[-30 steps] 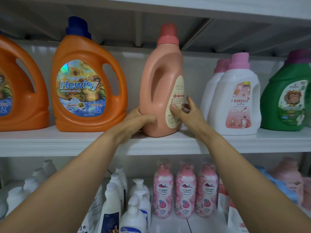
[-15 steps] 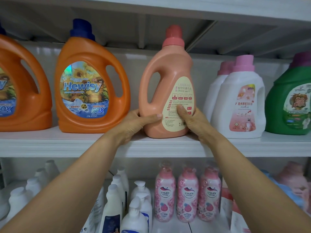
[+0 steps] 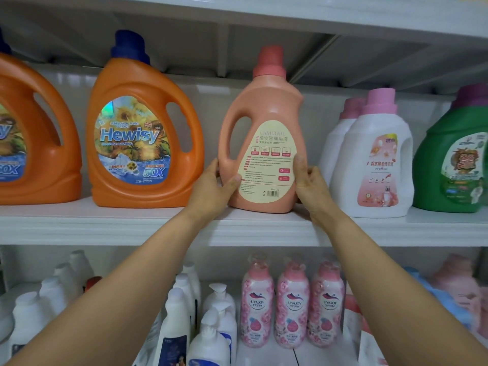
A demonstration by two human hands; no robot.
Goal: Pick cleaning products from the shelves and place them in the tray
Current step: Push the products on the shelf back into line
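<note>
Hands clasp a peach-pink detergent bottle (image 3: 264,109) from both sides. It stands upright on the upper white shelf (image 3: 105,228), long axis vertical, with its darker pink cap pointing up. Its cream label faces the viewer and its handle loop is on the left. The bottle sits between an orange jug (image 3: 142,143) and a white bottle with a pink cap (image 3: 377,165).

The left hand (image 3: 214,188) grips the lower left side, thumb pressed on the front by the label's edge and fingers curled behind. The right hand (image 3: 310,186) grips the lower right side, fingers bent against the label's right edge.

Pink flowered bottles (image 3: 291,305) stand on the shelf below.
</note>
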